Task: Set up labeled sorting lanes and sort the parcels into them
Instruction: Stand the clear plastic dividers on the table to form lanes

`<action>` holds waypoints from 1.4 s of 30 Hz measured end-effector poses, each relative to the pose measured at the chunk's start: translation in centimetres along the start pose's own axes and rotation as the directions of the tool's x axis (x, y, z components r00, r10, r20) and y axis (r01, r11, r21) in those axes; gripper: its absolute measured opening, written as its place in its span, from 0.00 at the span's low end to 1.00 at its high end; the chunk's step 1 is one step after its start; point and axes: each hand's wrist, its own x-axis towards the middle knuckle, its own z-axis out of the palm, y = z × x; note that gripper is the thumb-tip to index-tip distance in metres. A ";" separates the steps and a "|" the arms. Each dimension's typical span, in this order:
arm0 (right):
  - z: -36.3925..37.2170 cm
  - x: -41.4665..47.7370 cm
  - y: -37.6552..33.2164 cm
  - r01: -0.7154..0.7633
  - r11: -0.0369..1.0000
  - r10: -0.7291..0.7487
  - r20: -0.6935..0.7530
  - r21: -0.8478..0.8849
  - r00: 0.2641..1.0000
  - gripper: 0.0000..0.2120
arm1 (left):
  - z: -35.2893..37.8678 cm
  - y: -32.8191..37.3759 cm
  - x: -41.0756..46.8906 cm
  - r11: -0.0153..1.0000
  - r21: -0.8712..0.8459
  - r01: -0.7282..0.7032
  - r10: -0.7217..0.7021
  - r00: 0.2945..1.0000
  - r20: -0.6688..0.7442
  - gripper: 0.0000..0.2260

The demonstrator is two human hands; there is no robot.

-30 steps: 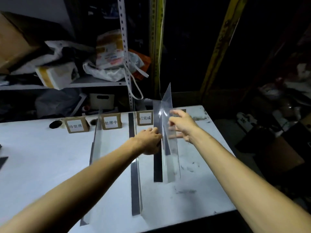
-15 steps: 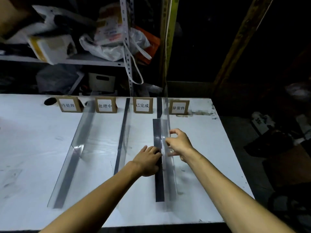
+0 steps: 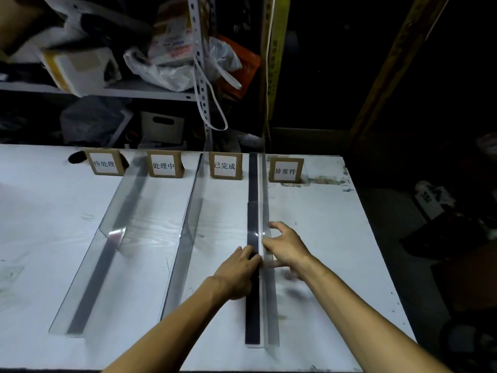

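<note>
Three clear plastic dividers stand on the white table [image 3: 322,216], each along a dark strip. The right divider [image 3: 265,195] runs between the third and fourth label. My left hand [image 3: 236,267] presses flat on its dark base strip [image 3: 252,313]. My right hand [image 3: 285,244] pinches the upright clear wall from the right side. Several brown label cards stand at the table's far edge, among them a left card [image 3: 105,163], a second card [image 3: 164,165], a third card [image 3: 225,166] and a right card [image 3: 285,170]. The left divider [image 3: 115,211] and middle divider [image 3: 188,219] stand untouched. No parcel lies on the table.
A metal shelf [image 3: 150,92] behind the table holds bags and boxes, with a white strap [image 3: 212,103] hanging from its post. The table's right edge drops to a dark floor with clutter. A dark hole [image 3: 76,156] sits by the left card.
The right divider went from tilted up in both hands to standing on the table along its strip. My hands slid nearer along it, and the view tipped downward.
</note>
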 end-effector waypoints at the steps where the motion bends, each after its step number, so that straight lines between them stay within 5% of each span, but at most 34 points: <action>1: 0.1 -0.1 0.0 0.004 1.000 -0.004 0.009 0.005 1.000 0.25 | 0.0 0.0 0.1 1.000 -0.008 -0.006 0.006 1.000 0.005 0.16; 13: 0.0 -0.3 0.2 0.026 0.999 -0.027 0.016 0.048 1.000 0.25 | 0.1 -1.3 0.6 0.989 -0.137 -0.049 0.055 0.998 0.039 0.12; 23: -1.0 -1.0 -0.3 -0.024 0.998 0.023 0.020 0.050 1.000 0.20 | -3.3 0.7 1.3 0.896 -0.416 0.154 -0.132 0.988 0.083 0.19; 26: -1.7 -2.1 -1.4 0.023 0.997 -0.022 -0.010 0.074 1.000 0.07 | -5.4 1.0 1.3 0.827 -0.515 0.225 -0.214 0.973 0.081 0.18; 30: -2.1 -3.4 -4.6 0.157 0.987 -0.159 -0.115 -0.025 0.981 0.10 | -9.3 1.6 0.4 0.826 -0.537 0.170 -0.195 0.981 0.011 0.19; 35: 0.0 -6.4 -10.7 0.355 0.924 -0.352 0.045 -0.144 0.935 0.07 | -15.8 2.2 -3.1 0.801 -0.588 0.110 -0.199 0.976 -0.090 0.05; 42: 8.3 -9.7 -18.5 0.481 0.867 -0.435 0.273 -0.132 0.858 0.07 | -22.4 -3.3 -13.4 0.781 -0.594 0.195 -0.386 0.898 -0.213 0.09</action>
